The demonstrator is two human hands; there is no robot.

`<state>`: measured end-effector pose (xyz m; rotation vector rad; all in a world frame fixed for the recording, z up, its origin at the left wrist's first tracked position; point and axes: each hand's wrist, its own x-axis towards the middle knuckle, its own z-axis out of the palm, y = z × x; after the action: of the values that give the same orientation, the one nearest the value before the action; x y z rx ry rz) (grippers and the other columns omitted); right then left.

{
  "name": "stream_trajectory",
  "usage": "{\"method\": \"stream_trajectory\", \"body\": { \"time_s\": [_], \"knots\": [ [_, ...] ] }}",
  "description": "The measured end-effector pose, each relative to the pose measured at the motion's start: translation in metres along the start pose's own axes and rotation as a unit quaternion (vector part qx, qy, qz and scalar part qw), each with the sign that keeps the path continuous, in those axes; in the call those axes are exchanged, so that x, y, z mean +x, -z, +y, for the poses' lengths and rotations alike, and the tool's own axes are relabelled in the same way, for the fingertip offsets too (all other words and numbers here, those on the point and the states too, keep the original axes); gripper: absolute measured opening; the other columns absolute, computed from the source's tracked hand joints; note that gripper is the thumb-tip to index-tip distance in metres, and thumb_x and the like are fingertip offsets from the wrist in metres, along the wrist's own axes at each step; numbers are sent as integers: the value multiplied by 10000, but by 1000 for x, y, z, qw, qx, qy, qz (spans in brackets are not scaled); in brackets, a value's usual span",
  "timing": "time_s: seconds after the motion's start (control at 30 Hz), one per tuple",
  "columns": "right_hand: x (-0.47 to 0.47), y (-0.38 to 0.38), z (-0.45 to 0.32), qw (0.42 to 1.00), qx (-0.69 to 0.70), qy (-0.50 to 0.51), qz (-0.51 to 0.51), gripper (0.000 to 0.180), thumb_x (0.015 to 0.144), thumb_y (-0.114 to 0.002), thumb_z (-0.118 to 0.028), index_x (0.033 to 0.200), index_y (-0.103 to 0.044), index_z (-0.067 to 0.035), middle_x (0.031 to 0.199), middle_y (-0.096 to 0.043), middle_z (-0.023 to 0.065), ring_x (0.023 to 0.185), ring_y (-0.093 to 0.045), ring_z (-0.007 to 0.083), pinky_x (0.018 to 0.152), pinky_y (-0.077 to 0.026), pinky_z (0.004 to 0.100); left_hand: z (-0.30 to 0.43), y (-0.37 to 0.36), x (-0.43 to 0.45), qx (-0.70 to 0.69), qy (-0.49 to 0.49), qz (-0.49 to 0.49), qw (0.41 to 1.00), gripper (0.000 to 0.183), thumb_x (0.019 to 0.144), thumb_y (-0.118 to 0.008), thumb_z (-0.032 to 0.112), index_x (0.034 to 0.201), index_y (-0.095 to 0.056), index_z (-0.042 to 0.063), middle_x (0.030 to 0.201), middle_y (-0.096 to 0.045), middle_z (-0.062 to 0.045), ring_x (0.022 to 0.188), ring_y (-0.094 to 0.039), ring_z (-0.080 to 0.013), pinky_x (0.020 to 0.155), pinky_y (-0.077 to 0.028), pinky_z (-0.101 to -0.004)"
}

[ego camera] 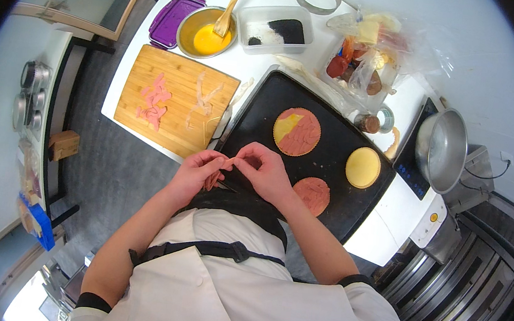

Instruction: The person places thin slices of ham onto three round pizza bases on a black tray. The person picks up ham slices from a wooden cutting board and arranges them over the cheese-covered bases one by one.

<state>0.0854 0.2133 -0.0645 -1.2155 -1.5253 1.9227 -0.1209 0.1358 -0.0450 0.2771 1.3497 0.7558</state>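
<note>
My left hand point(193, 172) holds several thin pink dough pieces point(210, 182) against its fingers. Between its thumb and the fingertips of my right hand point(265, 173), a small pink dough piece point(229, 161) is pinched. Both hands are above the near left edge of a black baking tray point(258, 113). On it lies a fluted round pastry point(301, 134), mostly covered in overlapping pink pieces, with a yellow patch at its upper left. A pink-covered round point(313, 195) sits nearer, partly behind my right forearm. To the right is a plain yellow round point(363, 168).
A wooden cutting board point(140, 66) bears pink dough pieces point(154, 102) and pale strips. Behind stand a metal bowl point(183, 35) of yellow liquid with a wooden brush point(227, 14), a plastic container point(248, 18) with black powder, and bagged items point(366, 64). A large metal bowl point(441, 149) rests on a cooktop point(404, 164).
</note>
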Motion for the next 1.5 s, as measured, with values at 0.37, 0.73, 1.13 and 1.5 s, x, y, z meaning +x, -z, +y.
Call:
{"method": "stream_trajectory", "body": {
  "time_s": [0.37,0.73,1.13,1.5],
  "knots": [
    [5,36,23,999,-17,-31,34,193,1002,-764,-202,1041,-722,-17,892,-710,15,811,-640,88,756,-521,264,3,1,0,8,22,10,1000,289,1106,-630,300,1235,-706,53,1057,-752,-59,809,-640,-114,718,-533,-280],
    [70,117,87,970,-150,-31,191,264,948,-752,-246,1085,-783,-22,992,-792,154,941,-768,310,854,-590,400,-1,2,0,29,26,3,999,292,1072,-682,275,1267,-722,61,1121,-769,-51,843,-656,-116,744,-542,-279],
    [86,126,74,886,-326,-173,281,322,925,-733,-362,1117,-811,-116,1066,-803,121,1020,-761,349,888,-600,478,4,2,-5,32,30,33,998,289,1089,-671,276,1291,-738,81,1177,-794,-65,770,-624,-69,699,-517,-251],
    [78,119,61,860,-351,-207,307,360,939,-732,-422,1095,-779,-101,1047,-791,145,1020,-753,374,862,-599,500,1,4,0,33,40,32,998,306,1072,-692,329,1245,-743,83,1152,-795,-69,758,-633,-77,667,-508,-245]
  ]
}}
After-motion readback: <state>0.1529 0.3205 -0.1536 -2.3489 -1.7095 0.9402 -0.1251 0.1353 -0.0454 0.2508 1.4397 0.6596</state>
